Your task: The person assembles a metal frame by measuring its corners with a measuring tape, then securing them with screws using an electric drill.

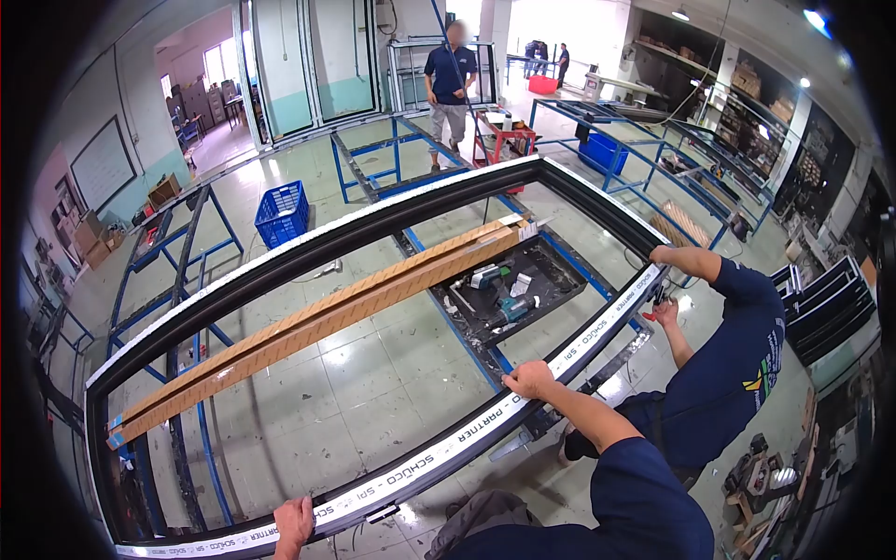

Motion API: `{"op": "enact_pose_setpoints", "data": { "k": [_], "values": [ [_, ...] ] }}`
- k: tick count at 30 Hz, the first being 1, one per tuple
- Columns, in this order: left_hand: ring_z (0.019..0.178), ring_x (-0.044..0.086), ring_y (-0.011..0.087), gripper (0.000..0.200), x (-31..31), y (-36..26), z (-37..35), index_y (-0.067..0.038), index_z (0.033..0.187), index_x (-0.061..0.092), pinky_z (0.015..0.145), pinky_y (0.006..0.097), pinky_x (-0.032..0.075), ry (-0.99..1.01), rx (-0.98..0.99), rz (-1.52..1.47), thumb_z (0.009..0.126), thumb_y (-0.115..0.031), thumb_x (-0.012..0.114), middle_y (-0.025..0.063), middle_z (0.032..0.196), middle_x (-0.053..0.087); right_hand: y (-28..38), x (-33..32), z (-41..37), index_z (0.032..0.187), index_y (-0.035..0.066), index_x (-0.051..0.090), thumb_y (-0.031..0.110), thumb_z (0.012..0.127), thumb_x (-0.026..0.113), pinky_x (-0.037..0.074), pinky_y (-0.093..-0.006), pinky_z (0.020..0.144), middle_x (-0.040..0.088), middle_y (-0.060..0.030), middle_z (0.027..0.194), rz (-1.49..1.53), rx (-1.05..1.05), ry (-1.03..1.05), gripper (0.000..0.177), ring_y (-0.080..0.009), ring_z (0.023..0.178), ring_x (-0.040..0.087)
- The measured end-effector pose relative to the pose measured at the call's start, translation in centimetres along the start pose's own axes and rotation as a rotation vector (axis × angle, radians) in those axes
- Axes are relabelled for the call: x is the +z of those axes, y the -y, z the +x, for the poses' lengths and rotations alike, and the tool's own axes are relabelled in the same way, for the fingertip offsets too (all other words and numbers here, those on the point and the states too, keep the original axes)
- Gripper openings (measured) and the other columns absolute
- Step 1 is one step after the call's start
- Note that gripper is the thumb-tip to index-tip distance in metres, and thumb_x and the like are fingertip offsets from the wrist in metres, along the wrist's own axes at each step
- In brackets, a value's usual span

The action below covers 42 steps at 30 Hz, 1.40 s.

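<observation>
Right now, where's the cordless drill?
Right of centre in the head view, the drill lies in the dark tray below the frame, between the cardboard-wrapped bar and your right hand.

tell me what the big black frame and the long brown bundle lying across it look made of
The frame looks like dark-coated metal profile, probably aluminium: slim, straight, sharp-edged, with white printed protective tape along the near rail. The long bundle looks like brown corrugated cardboard wrap, matt and ribbed; its contents are hidden.
</observation>
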<state>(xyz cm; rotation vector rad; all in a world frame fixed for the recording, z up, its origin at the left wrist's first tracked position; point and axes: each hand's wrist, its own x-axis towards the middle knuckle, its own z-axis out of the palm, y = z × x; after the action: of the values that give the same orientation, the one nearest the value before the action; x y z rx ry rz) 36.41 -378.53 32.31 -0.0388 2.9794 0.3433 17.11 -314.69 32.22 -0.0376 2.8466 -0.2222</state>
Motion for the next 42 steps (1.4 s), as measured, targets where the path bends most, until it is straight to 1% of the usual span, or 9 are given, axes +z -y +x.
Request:
{"op": "enact_pose_setpoints", "data": {
  "k": [22,28,29,30,35,37,38,41,42],
  "values": [
    [0.085,0.066,0.0419,0.046,-0.2,0.0,0.0,-0.003,0.085,0.070,0.078,0.0515,0.051,0.017,0.009,-0.006,0.100,-0.037,0.043,0.0225,0.086,0.069,-0.2,0.4,0.0,0.091,0.020,0.080,0.050,0.093,0.049,0.053,-0.0476,0.086,0.074,-0.0159,0.091,0.041,-0.031,-0.076,0.043,-0.0383,0.091,0.068],
    [0.089,0.064,0.0462,0.049,0.2,0.1,0.4,-0.002,0.086,0.068,0.081,0.0537,0.048,0.063,-0.027,0.012,0.101,-0.039,0.039,0.0260,0.090,0.068,-1.1,1.5,1.2,0.092,0.012,0.078,0.052,0.094,0.047,0.054,-0.0497,0.083,0.073,-0.0179,0.090,0.010,-0.051,-0.029,0.051,-0.0377,0.089,0.070],
    [0.089,0.063,0.0484,0.049,0.9,0.7,0.4,-0.002,0.087,0.067,0.081,0.0547,0.047,0.059,-0.017,0.003,0.101,-0.040,0.039,0.0274,0.091,0.067,-1.7,3.0,1.5,0.079,0.009,0.076,0.052,0.094,0.049,0.052,-0.0508,0.072,0.070,-0.0192,0.075,0.045,-0.094,-0.173,0.053,-0.0400,0.073,0.068],
    [0.088,0.061,0.0501,0.050,0.0,-0.4,0.2,-0.001,0.088,0.066,0.081,0.0557,0.046,0.103,-0.065,-0.027,0.102,-0.040,0.038,0.0285,0.091,0.066,-1.3,2.6,1.1,0.081,0.010,0.077,0.052,0.093,0.050,0.053,-0.0509,0.072,0.069,-0.0196,0.074,0.062,-0.088,-0.212,0.051,-0.0406,0.072,0.067],
    [0.089,0.060,0.0500,0.052,0.9,0.2,0.5,-0.002,0.091,0.065,0.078,0.0553,0.045,0.084,-0.015,-0.044,0.104,-0.041,0.033,0.0285,0.090,0.065,-1.3,1.7,0.5,0.088,0.009,0.078,0.049,0.090,0.055,0.052,-0.0491,0.085,0.073,-0.0189,0.094,0.175,-0.084,-0.270,0.047,-0.0384,0.093,0.067],
    [0.089,0.060,0.0499,0.052,0.9,0.0,0.6,-0.002,0.092,0.065,0.078,0.0553,0.045,0.066,-0.007,-0.040,0.105,-0.041,0.032,0.0283,0.090,0.065,-1.9,2.7,0.8,0.096,0.008,0.076,0.047,0.088,0.059,0.049,-0.0471,0.094,0.071,-0.0173,0.106,0.306,-0.142,-0.445,0.044,-0.0354,0.106,0.063],
    [0.088,0.060,0.0499,0.053,0.9,-0.1,0.4,-0.002,0.093,0.065,0.078,0.0553,0.045,0.057,0.000,-0.039,0.105,-0.041,0.031,0.0282,0.090,0.065,-2.3,3.0,1.0,0.104,0.006,0.072,0.040,0.089,0.062,0.046,-0.0450,0.099,0.068,-0.0172,0.114,0.360,-0.188,-0.546,0.038,-0.0341,0.114,0.059],
    [0.089,0.060,0.0500,0.053,0.8,0.0,0.3,-0.002,0.094,0.065,0.078,0.0552,0.045,0.085,-0.004,-0.033,0.105,-0.041,0.031,0.0279,0.090,0.066,-1.9,2.6,-1.2,0.109,0.004,0.068,0.030,0.091,0.061,0.045,-0.0453,0.100,0.067,-0.0190,0.114,0.553,0.017,-1.204,0.033,-0.0376,0.114,0.058],
    [0.088,0.060,0.0500,0.052,1.0,0.2,0.4,-0.003,0.094,0.065,0.078,0.0551,0.046,0.114,-0.030,-0.038,0.104,-0.041,0.031,0.0282,0.091,0.065,-2.4,3.1,-2.5,0.111,0.001,0.066,0.027,0.092,0.059,0.043,-0.0460,0.101,0.065,-0.0221,0.115,0.646,0.268,-1.307,0.032,-0.0399,0.115,0.057]
  ]
}}
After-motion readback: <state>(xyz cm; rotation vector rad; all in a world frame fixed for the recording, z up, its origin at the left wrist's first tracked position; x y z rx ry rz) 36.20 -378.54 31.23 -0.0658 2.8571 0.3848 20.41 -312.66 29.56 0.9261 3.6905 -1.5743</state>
